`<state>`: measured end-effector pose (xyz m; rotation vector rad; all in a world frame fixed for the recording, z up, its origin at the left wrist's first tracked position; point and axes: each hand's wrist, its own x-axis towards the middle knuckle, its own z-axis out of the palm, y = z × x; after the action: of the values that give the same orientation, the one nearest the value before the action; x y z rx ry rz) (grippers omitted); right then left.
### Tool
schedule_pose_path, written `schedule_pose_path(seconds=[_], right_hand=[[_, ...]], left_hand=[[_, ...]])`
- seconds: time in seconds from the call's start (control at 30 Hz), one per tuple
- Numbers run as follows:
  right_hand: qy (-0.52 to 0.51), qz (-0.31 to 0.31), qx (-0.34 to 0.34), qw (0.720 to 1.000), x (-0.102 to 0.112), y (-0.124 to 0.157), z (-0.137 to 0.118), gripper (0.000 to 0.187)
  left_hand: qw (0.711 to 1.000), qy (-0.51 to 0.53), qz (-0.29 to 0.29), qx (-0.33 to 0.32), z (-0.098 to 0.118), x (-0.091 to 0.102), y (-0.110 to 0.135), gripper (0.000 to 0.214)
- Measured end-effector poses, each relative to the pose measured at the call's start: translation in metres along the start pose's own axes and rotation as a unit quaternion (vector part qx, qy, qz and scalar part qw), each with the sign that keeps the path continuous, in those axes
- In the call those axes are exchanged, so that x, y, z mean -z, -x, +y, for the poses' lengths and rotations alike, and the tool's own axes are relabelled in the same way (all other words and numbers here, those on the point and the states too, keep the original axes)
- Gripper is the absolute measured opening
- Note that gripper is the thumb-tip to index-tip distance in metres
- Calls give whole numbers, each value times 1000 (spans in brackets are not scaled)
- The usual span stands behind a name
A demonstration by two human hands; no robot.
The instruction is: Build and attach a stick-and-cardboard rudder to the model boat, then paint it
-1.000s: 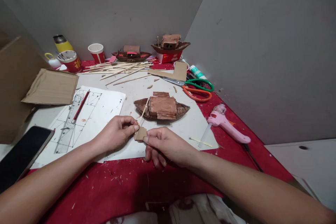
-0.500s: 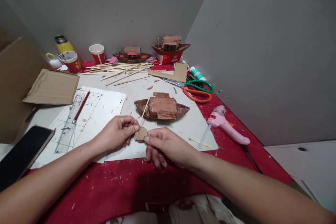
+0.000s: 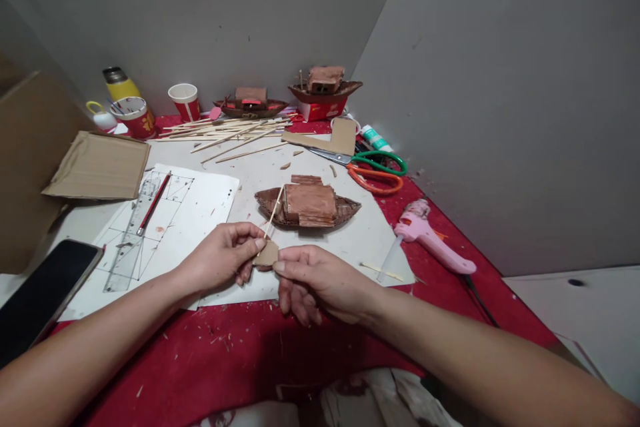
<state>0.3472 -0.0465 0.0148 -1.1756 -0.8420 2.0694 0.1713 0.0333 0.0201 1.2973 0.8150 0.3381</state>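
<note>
Between my hands is a small piece of cardboard, its flat face turned up. My left hand pinches its left edge, and a thin wooden stick runs up from those fingertips toward the boat. My right hand grips the cardboard's right edge between thumb and forefinger, its other fingers curled below. Just beyond my hands sits a brown model boat with a roofed cabin. Where the stick's lower end lies is hidden by my left fingers.
At the right lie a pink glue gun and scissors with green and orange handles. Wooden sticks, paper cups and two more model boats stand behind. At the left are a ruler, pencil and phone.
The cardboard piece has tilted slightly and shifted a little left between my fingers. My right hand's lower fingers have moved a little down. The boat has stayed put.
</note>
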Motion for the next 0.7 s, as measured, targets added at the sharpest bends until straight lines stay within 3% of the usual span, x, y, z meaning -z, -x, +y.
schedule_pose_path(seconds=[0.7], right_hand=[[34,78,50,995,-1,-9,3,39]], left_hand=[[1000,15,14,7,-2,0,-2,28]])
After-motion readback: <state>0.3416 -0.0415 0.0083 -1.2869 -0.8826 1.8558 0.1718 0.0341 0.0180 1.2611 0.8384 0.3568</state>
